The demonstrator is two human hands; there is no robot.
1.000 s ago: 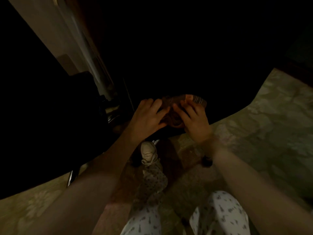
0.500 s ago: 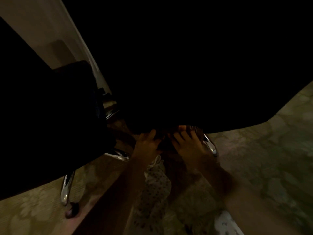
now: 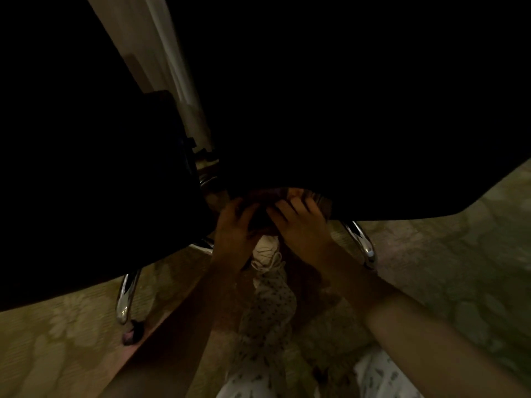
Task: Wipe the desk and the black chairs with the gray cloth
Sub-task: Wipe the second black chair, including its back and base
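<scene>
Head view, very dim: at the near edge of the black chair seat, the left hand and right hand curl their fingers over the bunched gray cloth, holding it against that edge. A second chair stands just left of it.

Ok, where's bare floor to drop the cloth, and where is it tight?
Widest bare carpet: below the right chair, right of its chrome leg. A second patch: lower left, below the left chair, left of its chrome leg. Crowded: between the chairs, where left hand, right hand, gray cloth and a shoe bunch.
</scene>
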